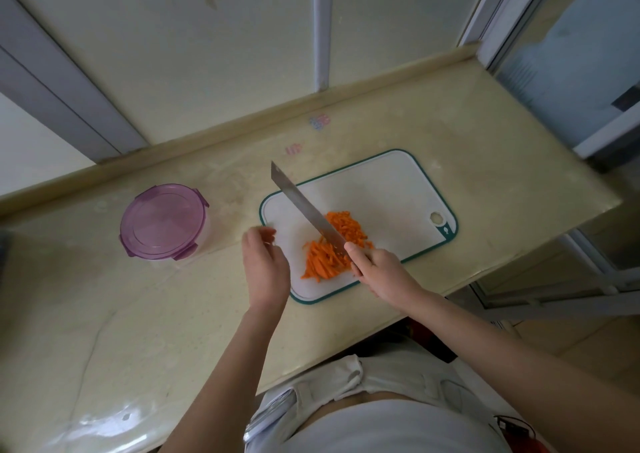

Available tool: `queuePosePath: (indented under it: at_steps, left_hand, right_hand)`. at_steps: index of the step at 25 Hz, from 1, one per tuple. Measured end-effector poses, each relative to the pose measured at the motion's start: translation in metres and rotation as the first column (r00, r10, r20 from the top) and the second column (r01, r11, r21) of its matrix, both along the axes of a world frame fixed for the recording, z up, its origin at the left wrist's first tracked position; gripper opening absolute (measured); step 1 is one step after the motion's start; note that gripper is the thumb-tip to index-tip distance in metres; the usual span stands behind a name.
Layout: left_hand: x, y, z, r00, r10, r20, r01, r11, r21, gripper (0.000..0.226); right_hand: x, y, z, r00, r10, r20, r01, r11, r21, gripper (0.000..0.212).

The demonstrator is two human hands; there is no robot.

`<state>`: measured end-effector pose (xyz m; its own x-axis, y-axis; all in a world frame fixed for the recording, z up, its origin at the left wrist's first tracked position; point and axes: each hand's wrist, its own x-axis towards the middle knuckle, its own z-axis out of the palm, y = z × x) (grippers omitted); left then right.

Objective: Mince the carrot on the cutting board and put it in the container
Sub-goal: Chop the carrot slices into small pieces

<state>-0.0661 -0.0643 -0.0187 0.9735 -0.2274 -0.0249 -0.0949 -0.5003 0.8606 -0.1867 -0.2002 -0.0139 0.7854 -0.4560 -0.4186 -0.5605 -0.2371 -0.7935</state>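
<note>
A pile of orange carrot strips [332, 245] lies on the white cutting board [381, 193] with a teal rim. My right hand [381, 269] grips the handle of a long steel knife [304, 207], whose blade slants up to the left across the carrot pile. My left hand [265, 262] hovers at the board's left edge, beside the carrots, with fingers loosely curled and holding nothing. A round container [164, 222] with a purple clip-on lid stands on the counter left of the board, closed.
The beige counter [121, 314] runs to a raised back ledge [242, 123] against the wall. The counter's right edge drops off past the board. My torso stands at the front edge.
</note>
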Motion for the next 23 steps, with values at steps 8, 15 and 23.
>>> queuePosePath:
  at_steps: [8, 15, 23]
  left_hand:
    - [0.021, -0.011, 0.044, 0.904, -0.322, 0.282, 0.321, 0.946, 0.051, 0.016]
    - [0.022, -0.034, 0.005, 0.61, -0.746, -0.269, 0.776, 0.491, 0.397, 0.04]
    - [0.023, -0.044, 0.003, 0.597, -0.743, -0.302, 0.792, 0.486, 0.369, 0.018]
  right_hand:
    - [-0.021, -0.013, -0.009, 0.943, 0.314, -0.107, -0.322, 0.783, -0.532, 0.055]
    - [-0.023, -0.011, -0.013, 0.888, 0.442, -0.128, -0.412, 0.638, -0.651, 0.085]
    - [-0.023, -0.007, -0.011, 0.854, 0.511, -0.098, -0.434, 0.595, -0.676, 0.086]
